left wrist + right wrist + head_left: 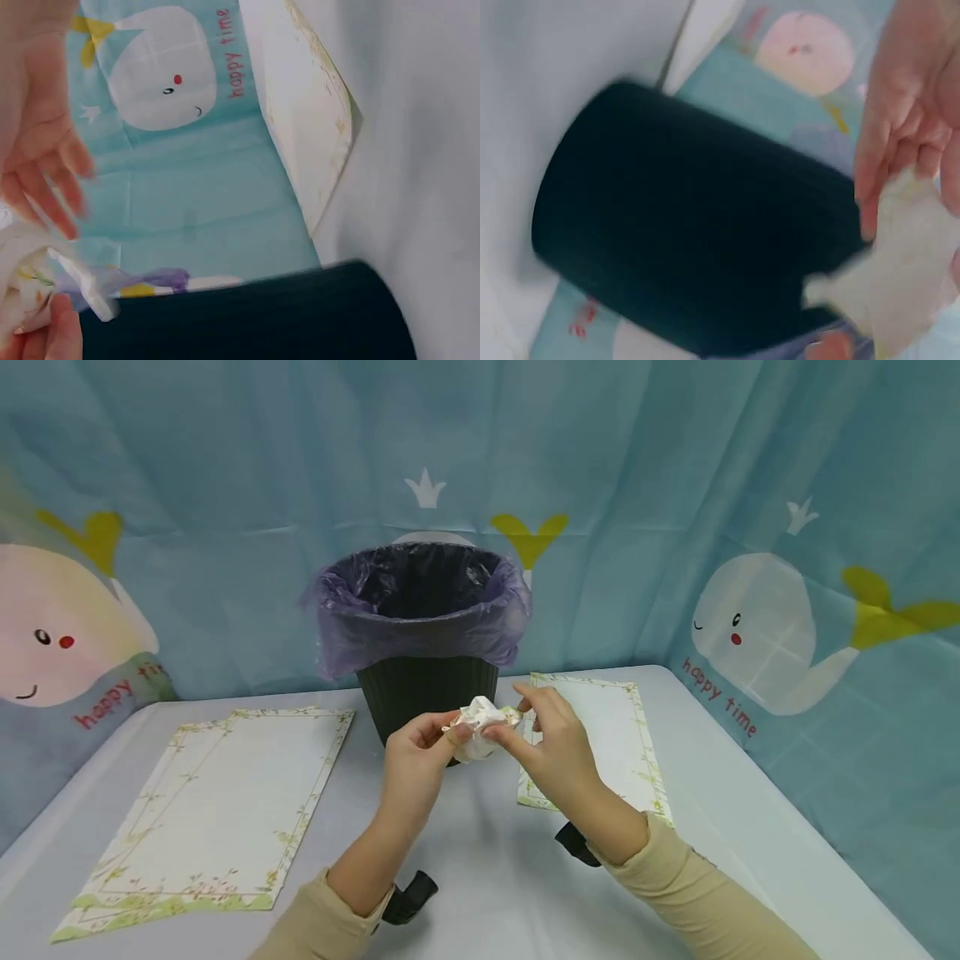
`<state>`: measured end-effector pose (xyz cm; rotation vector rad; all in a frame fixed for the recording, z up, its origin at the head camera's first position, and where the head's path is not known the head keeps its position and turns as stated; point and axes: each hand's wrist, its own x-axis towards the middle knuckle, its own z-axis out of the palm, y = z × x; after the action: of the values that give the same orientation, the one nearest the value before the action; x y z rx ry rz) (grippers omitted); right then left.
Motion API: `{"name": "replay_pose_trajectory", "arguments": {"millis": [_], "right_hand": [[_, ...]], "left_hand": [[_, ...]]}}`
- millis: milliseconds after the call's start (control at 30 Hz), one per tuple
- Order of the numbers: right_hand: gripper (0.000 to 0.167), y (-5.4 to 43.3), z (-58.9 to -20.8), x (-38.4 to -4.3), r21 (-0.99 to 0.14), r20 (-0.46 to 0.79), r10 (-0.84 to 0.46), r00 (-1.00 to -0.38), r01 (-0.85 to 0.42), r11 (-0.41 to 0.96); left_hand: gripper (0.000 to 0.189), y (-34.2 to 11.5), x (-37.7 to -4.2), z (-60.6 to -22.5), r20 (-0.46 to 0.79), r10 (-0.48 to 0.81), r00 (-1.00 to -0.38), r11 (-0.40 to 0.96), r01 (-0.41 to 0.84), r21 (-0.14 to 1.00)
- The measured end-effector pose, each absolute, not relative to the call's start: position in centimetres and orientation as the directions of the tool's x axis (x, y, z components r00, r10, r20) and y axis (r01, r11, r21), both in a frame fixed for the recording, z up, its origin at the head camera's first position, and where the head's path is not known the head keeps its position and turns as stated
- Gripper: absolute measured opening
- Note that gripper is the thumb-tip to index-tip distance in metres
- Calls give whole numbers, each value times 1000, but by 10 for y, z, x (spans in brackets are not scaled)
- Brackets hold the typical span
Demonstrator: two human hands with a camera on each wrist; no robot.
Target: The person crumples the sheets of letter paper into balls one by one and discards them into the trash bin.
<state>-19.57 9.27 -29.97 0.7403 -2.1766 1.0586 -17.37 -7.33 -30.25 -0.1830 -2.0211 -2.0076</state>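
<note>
A crumpled ball of white paper (pixel 477 727) with a patterned patch is held up in front of a black trash bin (pixel 390 693). My left hand (pixel 415 766) pinches its left side between thumb and fingers. On the other side my right hand (pixel 558 747) has its thumb against the paper, with its fingers spread and lifted off. In the left wrist view those right-hand fingers (pixel 52 176) stretch loosely above the crumpled paper (pixel 30 277). The right wrist view shows the paper (pixel 904 262) blurred beside the bin (pixel 690 217).
A purple plastic bag (pixel 420 639) lines the bin and folds over its rim. Floral-bordered paper sheets (pixel 225 802) lie overlapping at the left of the white table (pixel 487 893); another bordered sheet (pixel 607 735) lies behind my right hand. A blue whale-print curtain (pixel 262 593) surrounds the table.
</note>
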Motion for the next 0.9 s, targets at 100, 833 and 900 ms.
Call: {"name": "replay_pose_trajectory", "arguments": {"millis": [100,833,900], "right_hand": [[70,90,-296,-190,-651,614,-190,-766,-628,426],[52,84,-301,-191,-507,777,-308,-550,-835,213],[48,83,-303,-192,-482,803,-291,-521,-854,198]], "left_hand": [[29,-69,-172,-303,321,-142,-936,22,321,947],[29,-74,-163,-286,204,-18,-979,7,204,979],[24,-74,-164,-287,197,-28,-980,0,197,980]]}}
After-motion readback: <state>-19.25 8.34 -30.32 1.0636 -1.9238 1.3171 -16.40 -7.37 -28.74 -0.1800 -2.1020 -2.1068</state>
